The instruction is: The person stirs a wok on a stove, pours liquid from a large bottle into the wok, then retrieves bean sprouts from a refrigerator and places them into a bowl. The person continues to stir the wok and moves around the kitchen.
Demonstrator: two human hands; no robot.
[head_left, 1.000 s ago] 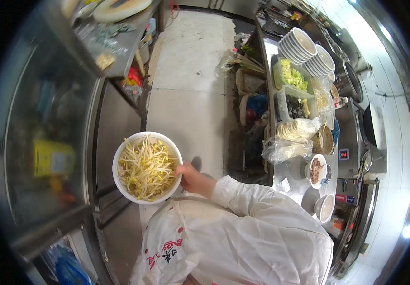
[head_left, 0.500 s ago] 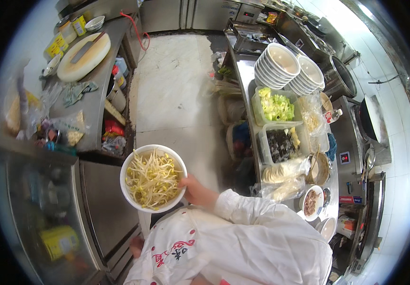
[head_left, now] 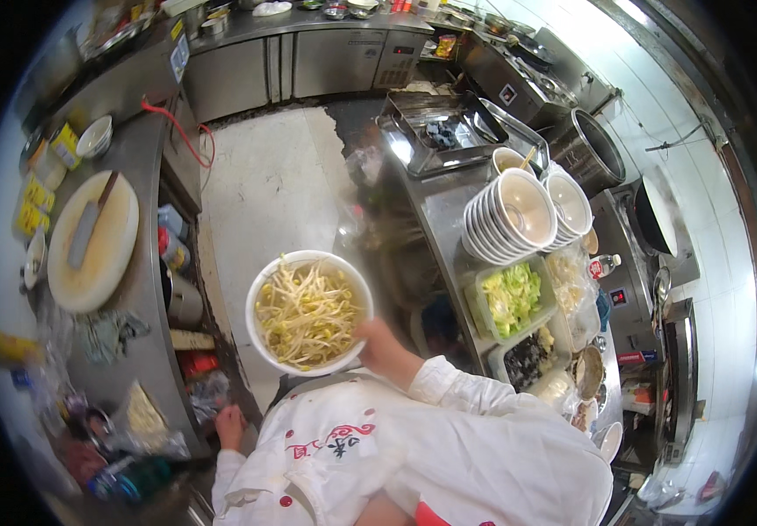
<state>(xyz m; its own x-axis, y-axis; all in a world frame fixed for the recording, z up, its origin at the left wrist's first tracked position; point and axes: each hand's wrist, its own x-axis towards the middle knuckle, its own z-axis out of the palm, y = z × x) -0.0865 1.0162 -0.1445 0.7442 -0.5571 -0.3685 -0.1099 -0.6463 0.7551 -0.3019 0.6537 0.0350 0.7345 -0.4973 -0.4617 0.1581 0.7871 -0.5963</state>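
A white bowl [head_left: 258, 337] heaped with bean sprouts [head_left: 308, 311] is held level in front of my body. My right hand [head_left: 385, 352] grips its right rim, the thumb near the sprouts and the other fingers hidden under the bowl. Low at my left side hangs my left hand [head_left: 230, 427], loosely curled, with nothing visible in it. It is beside the edge of the left counter [head_left: 152, 368], close to a plastic bag on the shelf below.
On the left counter, a knife [head_left: 89, 223] lies on a round cutting board [head_left: 120, 254]. The right-hand table [head_left: 435, 206] bears stacked white bowls [head_left: 514, 219], a tub of chopped lettuce [head_left: 512, 300] and a tub of dark food [head_left: 532, 361]. Pale floor [head_left: 260, 193] runs between them.
I have moved forward along the aisle, bowl still in my right hand. The counters have shifted nearer, and my left hand has swung further into view.
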